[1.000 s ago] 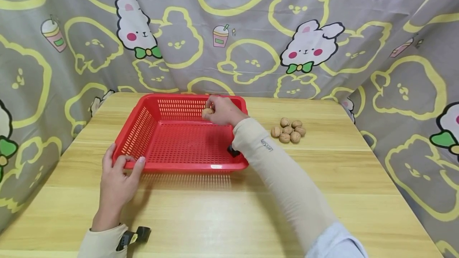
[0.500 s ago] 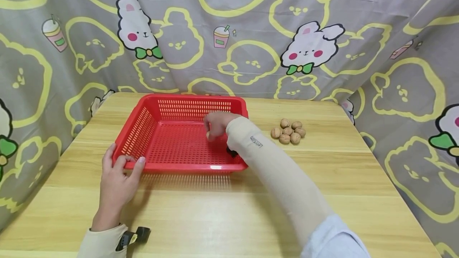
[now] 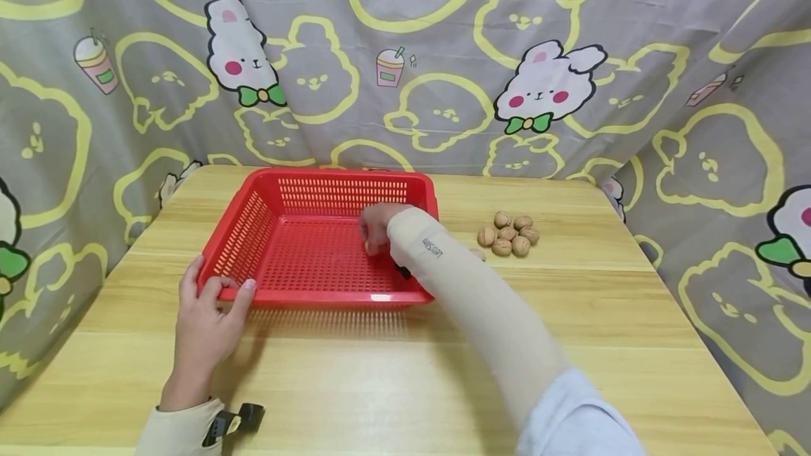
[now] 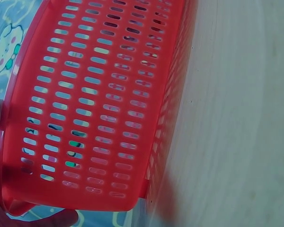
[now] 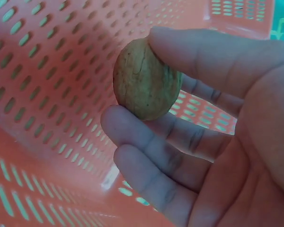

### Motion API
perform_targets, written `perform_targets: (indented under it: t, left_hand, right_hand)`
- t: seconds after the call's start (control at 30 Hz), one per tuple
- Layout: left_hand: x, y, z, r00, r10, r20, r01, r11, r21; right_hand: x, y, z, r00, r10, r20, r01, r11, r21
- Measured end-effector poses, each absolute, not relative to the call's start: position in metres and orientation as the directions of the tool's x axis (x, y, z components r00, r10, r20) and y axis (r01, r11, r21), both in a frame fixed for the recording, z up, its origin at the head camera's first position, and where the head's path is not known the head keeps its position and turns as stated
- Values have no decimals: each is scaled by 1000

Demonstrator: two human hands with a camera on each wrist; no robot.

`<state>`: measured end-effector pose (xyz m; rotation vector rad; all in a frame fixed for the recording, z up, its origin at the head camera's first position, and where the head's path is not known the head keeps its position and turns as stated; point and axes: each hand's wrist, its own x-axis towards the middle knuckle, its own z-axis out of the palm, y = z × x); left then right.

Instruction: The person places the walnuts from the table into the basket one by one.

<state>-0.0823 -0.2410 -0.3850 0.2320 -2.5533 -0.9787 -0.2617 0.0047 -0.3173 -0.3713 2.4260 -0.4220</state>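
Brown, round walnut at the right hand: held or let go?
Held: the right wrist view shows the right hand pinching the walnut inside the slotted red plastic basket.

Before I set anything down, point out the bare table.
Bare tabletop lies in front of the red basket, between left hand and right sleeve, and from the walnut pile to the tabletop's right edge. Crowded: the basket's right half, where the right hand pinches a walnut.

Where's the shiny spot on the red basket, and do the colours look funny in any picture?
Head view: white glare on the near rim of the red basket, and a striped shadow on the table just in front of it; left wrist view: the grey cloth looks blue; right wrist view: the basket looks orange-pink, and the walnut in the right hand dull brown.
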Motion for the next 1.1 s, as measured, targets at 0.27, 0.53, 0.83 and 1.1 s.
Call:
perform_targets:
  t: [0.27, 0.53, 0.83, 1.1]
  left_hand:
    - [-82, -241, -384, -907, -281, 313, 1, 743, 670]
    - [-81, -241, -385, -902, -281, 328, 11, 745, 667]
    - [-82, -241, -385, -904, -284, 320, 4, 742, 670]
    - [-82, -241, -385, -908, -287, 305, -10, 744, 668]
  right_hand:
    - [-266, 7, -329, -757, -323, -568, -96, 915, -392]
    - [-270, 6, -333, -755, -316, -575, -101, 922, -374]
    - [-255, 10, -319, -764, -316, -563, -78, 911, -406]
    - [-262, 13, -311, -773, -404, -488, -179, 878, -443]
